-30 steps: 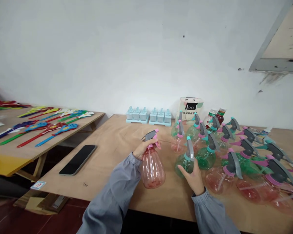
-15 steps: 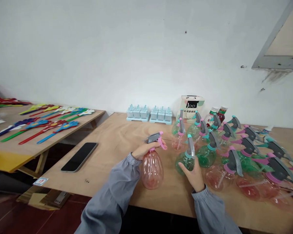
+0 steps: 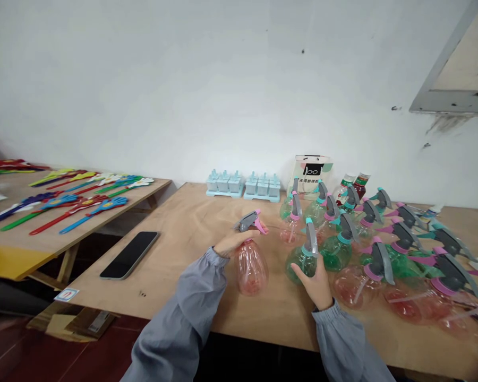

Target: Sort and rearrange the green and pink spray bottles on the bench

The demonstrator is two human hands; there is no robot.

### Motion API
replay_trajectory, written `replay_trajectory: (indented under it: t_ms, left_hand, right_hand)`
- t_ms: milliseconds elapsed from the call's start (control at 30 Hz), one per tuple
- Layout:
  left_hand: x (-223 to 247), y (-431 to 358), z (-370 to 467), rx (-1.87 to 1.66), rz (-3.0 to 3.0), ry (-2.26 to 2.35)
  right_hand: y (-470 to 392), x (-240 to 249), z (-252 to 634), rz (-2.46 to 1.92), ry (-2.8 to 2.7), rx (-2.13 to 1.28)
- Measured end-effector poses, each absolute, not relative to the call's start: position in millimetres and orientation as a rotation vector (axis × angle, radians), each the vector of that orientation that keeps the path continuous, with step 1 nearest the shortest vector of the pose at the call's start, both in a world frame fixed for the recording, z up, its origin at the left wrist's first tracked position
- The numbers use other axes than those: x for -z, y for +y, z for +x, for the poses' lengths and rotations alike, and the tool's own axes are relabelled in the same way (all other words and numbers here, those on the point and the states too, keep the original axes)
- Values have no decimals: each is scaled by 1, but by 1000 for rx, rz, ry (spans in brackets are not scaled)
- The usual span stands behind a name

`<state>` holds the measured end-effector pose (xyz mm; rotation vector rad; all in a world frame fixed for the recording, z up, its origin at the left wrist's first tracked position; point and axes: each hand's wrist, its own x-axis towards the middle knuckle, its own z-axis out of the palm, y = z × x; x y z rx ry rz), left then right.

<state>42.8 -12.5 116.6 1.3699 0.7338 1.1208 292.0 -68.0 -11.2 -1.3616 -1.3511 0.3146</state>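
My left hand (image 3: 236, 242) is wrapped round the neck of a pink spray bottle (image 3: 252, 269), just under its grey head and pink trigger. The bottle leans a little, and I cannot tell whether its base touches the table. To the right, my right hand (image 3: 317, 281) grips a green spray bottle (image 3: 300, 261) by the side of its body, thumb in front and the other fingers mostly hidden behind. That one stands upright on the wooden table (image 3: 207, 225), its grey handle pointing up. Beside it on the right stands another pink spray bottle (image 3: 354, 286).
Several more spray bottles (image 3: 336, 252) crowd the table's right side. Behind them are a paper bag (image 3: 308, 178) and two labelled bottles (image 3: 360, 185). Light-blue popsicle molds (image 3: 263, 188) stand near the wall. A phone (image 3: 130, 254) lies left; colourful hand-shaped clappers (image 3: 97, 209) cover a second table.
The pink spray bottle in my left hand has tilted, its head moving slightly left and its base swinging up and right. My right hand stays on the green bottle.
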Motion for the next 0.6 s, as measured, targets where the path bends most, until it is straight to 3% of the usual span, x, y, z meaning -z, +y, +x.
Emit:
replay_trajectory:
  t_ms: [600]
  left_hand:
    - [-112,-16,40,-1077,1478,835]
  right_hand:
    - [-69,11,292,-1349,-1347,-343]
